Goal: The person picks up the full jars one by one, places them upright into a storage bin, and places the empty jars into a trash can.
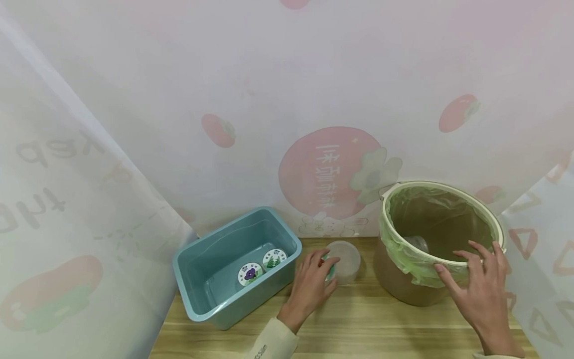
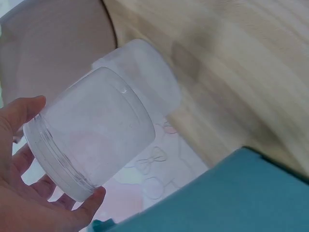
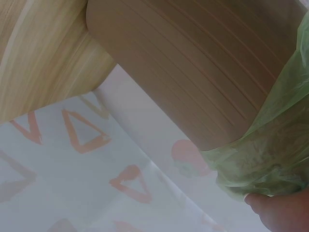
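My left hand [image 1: 310, 279] grips a clear plastic jar [image 2: 96, 130] around its lid end, with thumb and fingers spread about the rim. In the head view that hand covers most of it, leaving a bit of green and red. Right beside it on the table stands another translucent jar [image 1: 347, 262]. My right hand [image 1: 484, 281] is at the near rim of a brown trash bin [image 1: 403, 286], thumb outside on the green bag [image 1: 417, 269] and fingers over the rim. In the right wrist view only the thumb [image 3: 280, 210] shows, touching the bag.
A blue-green plastic box [image 1: 251, 304] stands left of my left hand. Inside it lie two round pieces with printed plant labels, one a purple flower [image 1: 250, 274]. A clear object [image 1: 417, 243] sits inside the bin. A printed curtain [image 1: 251, 184] hangs behind the wooden table [image 1: 345, 324].
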The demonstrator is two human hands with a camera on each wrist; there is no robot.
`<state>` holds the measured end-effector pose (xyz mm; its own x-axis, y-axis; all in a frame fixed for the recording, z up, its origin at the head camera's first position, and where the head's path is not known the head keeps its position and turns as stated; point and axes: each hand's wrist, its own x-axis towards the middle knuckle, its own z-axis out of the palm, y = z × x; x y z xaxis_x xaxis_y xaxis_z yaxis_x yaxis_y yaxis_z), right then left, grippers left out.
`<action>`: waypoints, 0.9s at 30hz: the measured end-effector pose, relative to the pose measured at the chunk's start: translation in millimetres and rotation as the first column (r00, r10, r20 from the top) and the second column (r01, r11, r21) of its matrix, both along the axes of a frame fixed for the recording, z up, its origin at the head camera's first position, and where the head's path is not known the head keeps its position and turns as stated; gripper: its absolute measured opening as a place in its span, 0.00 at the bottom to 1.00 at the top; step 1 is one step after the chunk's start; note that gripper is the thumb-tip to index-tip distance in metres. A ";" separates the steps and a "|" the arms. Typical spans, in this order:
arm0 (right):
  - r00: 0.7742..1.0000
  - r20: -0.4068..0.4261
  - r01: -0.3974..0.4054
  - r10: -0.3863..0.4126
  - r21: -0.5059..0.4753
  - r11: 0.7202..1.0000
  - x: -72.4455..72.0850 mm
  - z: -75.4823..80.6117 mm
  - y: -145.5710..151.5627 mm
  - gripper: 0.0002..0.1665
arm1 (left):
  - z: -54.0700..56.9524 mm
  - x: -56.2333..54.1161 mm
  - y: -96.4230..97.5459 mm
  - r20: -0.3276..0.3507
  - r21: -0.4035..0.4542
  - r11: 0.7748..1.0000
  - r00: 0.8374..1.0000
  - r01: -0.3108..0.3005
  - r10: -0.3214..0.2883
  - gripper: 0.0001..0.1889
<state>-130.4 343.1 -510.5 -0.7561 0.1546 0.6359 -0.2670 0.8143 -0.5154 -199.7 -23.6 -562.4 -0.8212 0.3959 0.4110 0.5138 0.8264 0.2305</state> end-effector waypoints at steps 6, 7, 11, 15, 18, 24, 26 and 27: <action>1.000 0.008 0.002 -0.002 0.002 1.000 0.3 1.2 -0.6 0.37 | 16.1 -1.3 6.8 -0.036 0.010 1.000 0.999 0.024 -0.023 0.27; 1.000 0.008 0.002 -0.002 0.001 1.000 0.4 1.3 -0.6 0.37 | 18.8 -1.5 7.9 -0.041 0.015 1.000 0.999 0.027 -0.026 0.27; 1.000 0.005 0.003 -0.003 -0.003 1.000 0.4 0.9 -0.8 0.37 | 31.2 -3.8 11.5 -0.068 0.040 0.999 0.997 0.034 -0.031 0.27; 1.000 -0.009 0.002 -0.002 -0.003 1.000 -0.8 1.3 -0.9 0.37 | 45.4 -6.0 15.1 -0.092 0.079 0.996 0.995 0.042 -0.034 0.26; 1.000 -0.010 0.003 -0.003 -0.002 1.000 -1.1 1.6 -1.2 0.36 | 55.4 -7.6 18.0 -0.113 0.093 0.994 0.993 0.053 -0.042 0.26; 1.000 0.009 0.013 -0.013 -0.003 1.000 0.3 2.2 -1.6 0.36 | 72.5 -13.3 25.3 -0.203 0.098 0.992 0.978 0.079 -0.058 0.25; 1.000 0.013 0.014 -0.014 -0.002 1.000 0.7 2.2 -1.6 0.35 | 77.8 -14.1 27.6 -0.217 0.099 0.991 0.974 0.085 -0.062 0.25; 1.000 0.014 0.014 -0.014 0.000 1.000 0.7 2.4 -1.7 0.35 | 80.4 -14.3 28.8 -0.222 0.101 0.991 0.973 0.087 -0.063 0.25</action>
<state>-129.7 341.3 -508.1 -0.7629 0.1653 0.6250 -0.2484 0.8176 -0.5195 -214.0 5.2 -482.0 -0.6767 0.3959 0.6208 0.6212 0.7595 0.1928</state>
